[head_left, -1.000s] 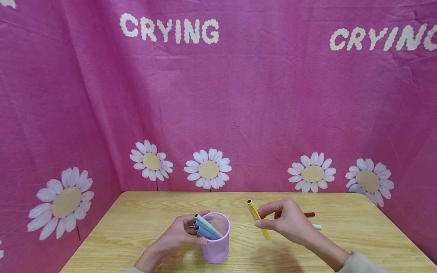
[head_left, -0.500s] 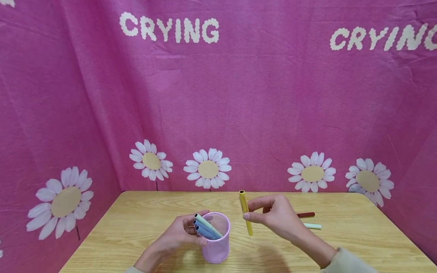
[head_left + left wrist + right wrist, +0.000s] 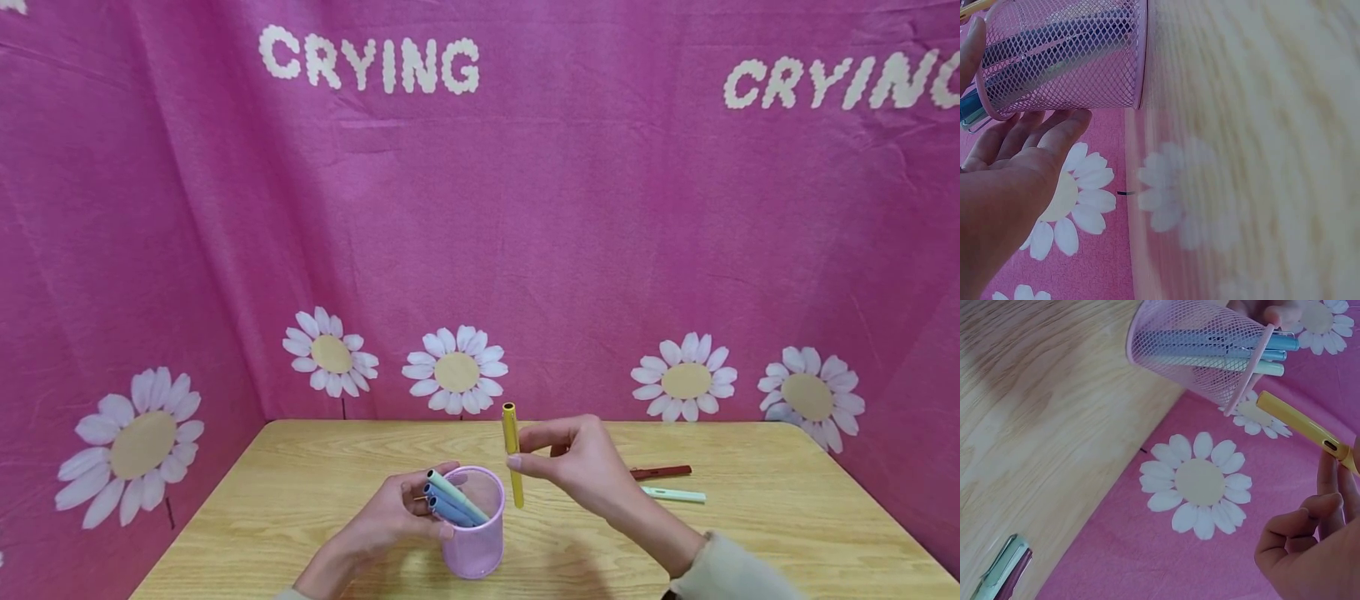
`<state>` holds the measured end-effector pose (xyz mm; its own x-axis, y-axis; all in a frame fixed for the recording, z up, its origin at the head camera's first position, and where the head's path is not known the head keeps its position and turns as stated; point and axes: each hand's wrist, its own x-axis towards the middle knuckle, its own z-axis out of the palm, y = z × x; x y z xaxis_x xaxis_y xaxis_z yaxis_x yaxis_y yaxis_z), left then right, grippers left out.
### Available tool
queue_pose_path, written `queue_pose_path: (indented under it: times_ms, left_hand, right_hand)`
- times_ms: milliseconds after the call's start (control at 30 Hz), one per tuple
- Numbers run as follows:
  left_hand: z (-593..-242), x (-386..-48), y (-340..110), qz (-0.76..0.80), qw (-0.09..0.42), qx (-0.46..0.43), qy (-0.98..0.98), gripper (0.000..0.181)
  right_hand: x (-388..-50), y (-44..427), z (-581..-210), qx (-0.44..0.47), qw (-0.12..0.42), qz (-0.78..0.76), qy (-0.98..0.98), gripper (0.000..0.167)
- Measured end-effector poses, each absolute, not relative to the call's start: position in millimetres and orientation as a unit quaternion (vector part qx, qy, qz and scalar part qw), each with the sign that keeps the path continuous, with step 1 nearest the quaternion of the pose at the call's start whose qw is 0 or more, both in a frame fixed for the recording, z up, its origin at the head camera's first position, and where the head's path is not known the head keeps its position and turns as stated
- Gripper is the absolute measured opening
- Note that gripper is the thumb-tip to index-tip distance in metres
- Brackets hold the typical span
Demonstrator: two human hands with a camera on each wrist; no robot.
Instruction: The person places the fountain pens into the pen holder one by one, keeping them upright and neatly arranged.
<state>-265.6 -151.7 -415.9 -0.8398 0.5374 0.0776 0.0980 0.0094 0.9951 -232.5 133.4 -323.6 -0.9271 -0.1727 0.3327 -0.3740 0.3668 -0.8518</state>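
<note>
A pink mesh cup [image 3: 474, 550] stands on the table with several pens [image 3: 454, 502], blue and pale green, leaning in it toward the left. My left hand [image 3: 390, 512] grips the cup's left side, thumb at the front of the rim; in the left wrist view the fingers of this hand [image 3: 1029, 156] lie along the mesh [image 3: 1066, 69]. Just right of the cup, my right hand [image 3: 581, 467] pinches a yellow pen [image 3: 512, 450], held nearly upright above the table. In the right wrist view the yellow pen [image 3: 1300, 422] points toward the cup's rim [image 3: 1249, 372].
A dark red pen [image 3: 667, 472] and a mint green pen [image 3: 675, 495] lie on the table [image 3: 337, 446] to the right, partly behind my right hand and wrist. A pink cloth with daisies [image 3: 456, 372] hangs behind the table.
My right hand has moved left and slightly up with the yellow pen, which has turned more upright. More of the red and mint pens shows. My left hand and the cup have stayed put.
</note>
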Motion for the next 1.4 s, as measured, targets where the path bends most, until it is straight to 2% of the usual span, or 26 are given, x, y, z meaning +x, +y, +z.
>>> queue_pose_path:
  times_ms: [600,800,1400]
  left_hand:
    - [-417.8,-265.8,-152.8,0.668,0.165,0.246,0.683,0.065]
    - [-418.2,-266.3,-152.1,0.667,0.162,0.248,0.684,0.065]
    - [-418.1,-266.6,-154.0,0.665,0.168,0.249,0.683,0.074]
  right_hand:
    - [-242.6,107.6,-331.3,0.195,0.084,0.577,-0.789,0.020]
    - [-246.2,103.0,-338.9,0.189,0.082,0.579,-0.789,0.017]
    - [-250.3,96.4,-355.1,0.174,0.066,0.588,-0.787,0.021]
